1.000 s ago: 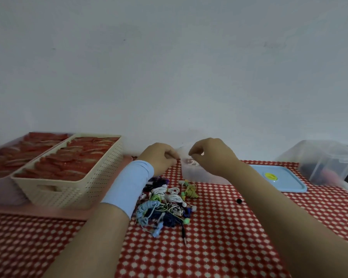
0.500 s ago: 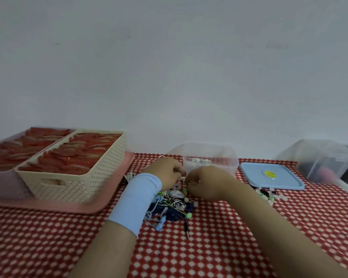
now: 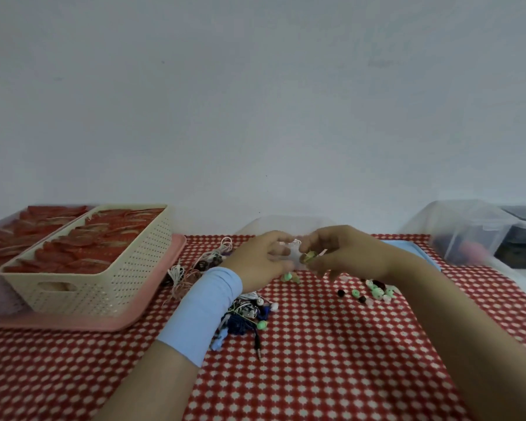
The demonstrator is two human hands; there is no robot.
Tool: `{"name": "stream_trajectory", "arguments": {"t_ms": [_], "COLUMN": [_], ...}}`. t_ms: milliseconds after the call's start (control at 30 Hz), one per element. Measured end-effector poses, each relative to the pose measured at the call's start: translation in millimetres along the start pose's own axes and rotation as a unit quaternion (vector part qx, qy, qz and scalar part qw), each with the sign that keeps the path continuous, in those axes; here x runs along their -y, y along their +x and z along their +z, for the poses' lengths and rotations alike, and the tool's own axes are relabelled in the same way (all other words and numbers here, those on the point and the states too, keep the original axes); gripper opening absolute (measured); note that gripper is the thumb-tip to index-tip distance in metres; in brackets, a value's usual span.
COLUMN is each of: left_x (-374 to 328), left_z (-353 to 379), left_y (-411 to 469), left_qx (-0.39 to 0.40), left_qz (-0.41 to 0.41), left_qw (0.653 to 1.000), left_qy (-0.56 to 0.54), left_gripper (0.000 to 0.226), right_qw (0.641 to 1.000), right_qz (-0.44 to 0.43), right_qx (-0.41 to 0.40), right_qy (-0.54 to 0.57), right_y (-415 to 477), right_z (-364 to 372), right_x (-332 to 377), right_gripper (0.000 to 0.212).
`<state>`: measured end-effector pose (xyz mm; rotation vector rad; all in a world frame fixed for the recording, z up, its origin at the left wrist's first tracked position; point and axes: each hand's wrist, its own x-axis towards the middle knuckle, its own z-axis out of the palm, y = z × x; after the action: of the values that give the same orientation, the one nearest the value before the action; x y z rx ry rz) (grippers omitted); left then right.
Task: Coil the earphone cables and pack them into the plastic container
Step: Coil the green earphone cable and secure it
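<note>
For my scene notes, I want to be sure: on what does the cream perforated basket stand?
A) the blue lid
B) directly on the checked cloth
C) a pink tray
C: the rim of the pink tray shows under and around the cream basket.

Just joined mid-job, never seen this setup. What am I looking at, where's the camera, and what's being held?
No machine here: a person's two bare hands, seen from one camera worn on the head, looking forward and down. On the checked tablecloth lie a tangled earphone pile, loose ear tips, a cream basket on a pink tray, and a clear plastic container behind the hands. The right hand pinches a green earphone; the left hand meets it, its grip blurred.
</note>
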<state>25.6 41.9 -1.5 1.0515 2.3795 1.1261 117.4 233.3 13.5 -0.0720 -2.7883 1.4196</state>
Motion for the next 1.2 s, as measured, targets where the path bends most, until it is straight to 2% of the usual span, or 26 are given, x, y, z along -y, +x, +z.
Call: {"name": "stream_trajectory", "arguments": {"t_ms": [100,200,267,333,433,600,700,867,1000,1133,1200], "left_x": [-8,-18,-22,-22,-17,-10,-6,0,-1,-4,-3], "left_z": [14,28,34,39,45,45,49,53,49,42,41], "left_y": [9,19,26,31,37,37,35,37,34,31,31], "left_qx": [0.060,0.117,0.130,0.133,0.093,0.051,0.040,0.034,0.033,0.033,0.027], "left_qz": [-0.013,-0.011,-0.010,-0.020,-0.029,-0.052,-0.057,-0.048,-0.032,-0.007,0.002], "left_qw": [0.997,0.984,0.971,0.968,0.972,0.969,0.971,0.978,0.988,0.999,1.000], "left_qy": [0.037,0.136,0.201,0.210,0.215,0.238,0.227,0.198,0.148,0.021,-0.007], "left_gripper": [0.051,0.033,0.025,0.026,0.027,0.025,0.022,0.011,0.005,0.010,0.016], "right_qw": [1.000,0.993,0.990,0.991,0.987,0.971,0.955,0.937,0.955,0.980,0.985], "right_qz": [0.011,0.036,0.046,0.052,0.069,0.102,0.122,0.155,0.145,0.092,0.085], "right_qx": [0.024,0.098,0.124,0.095,0.018,0.017,0.024,0.028,0.036,-0.039,-0.049], "right_qy": [-0.010,-0.064,-0.057,-0.077,-0.146,-0.214,-0.268,-0.313,-0.256,-0.174,-0.138], "right_y": [-7,-15,-21,-26,-26,-17,-8,-2,-8,-10,-9], "right_z": [-15,-26,-33,-44,-58,-47,-33,-20,-22,-21,-18], "right_x": [-9,-16,-17,-19,-27,-42,-48,-52,-43,-34,-32], "right_gripper": [0.019,0.025,0.028,0.022,0.015,0.015,0.005,0.015,0.004,0.018,0.021]}}
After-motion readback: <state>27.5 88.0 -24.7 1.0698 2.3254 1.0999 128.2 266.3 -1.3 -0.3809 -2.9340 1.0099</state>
